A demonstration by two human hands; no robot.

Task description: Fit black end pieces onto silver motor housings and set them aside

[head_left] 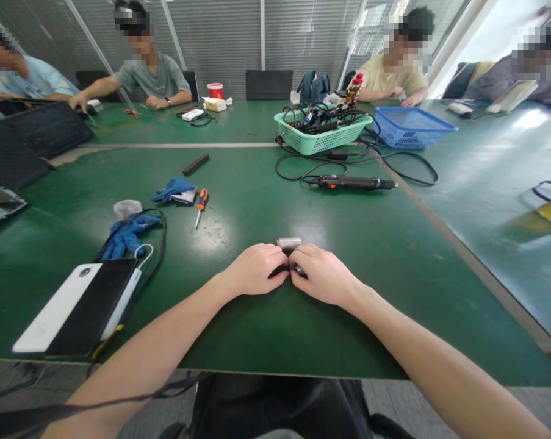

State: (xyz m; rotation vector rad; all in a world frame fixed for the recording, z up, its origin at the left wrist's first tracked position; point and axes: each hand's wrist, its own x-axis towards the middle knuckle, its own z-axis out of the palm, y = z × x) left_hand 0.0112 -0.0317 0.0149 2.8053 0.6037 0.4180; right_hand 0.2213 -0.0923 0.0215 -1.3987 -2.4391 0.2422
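Observation:
My left hand (257,269) and my right hand (321,273) meet low over the green table, fingertips touching. Between the fingers of the right one shows a small shiny metal part (297,269), mostly covered. The left fingers curl closed over something dark that I cannot make out. Just beyond both hands a short silver cylinder (290,242) lies on its side, its lower edge partly hidden by the knuckles.
An orange-handled screwdriver (202,203), blue gloves (127,235) and a white-and-black phone-like slab (80,305) lie left. Ahead are a corded electric screwdriver (355,183), a full green basket (318,141) and a blue basket (410,129). Several people sit around the table (348,347).

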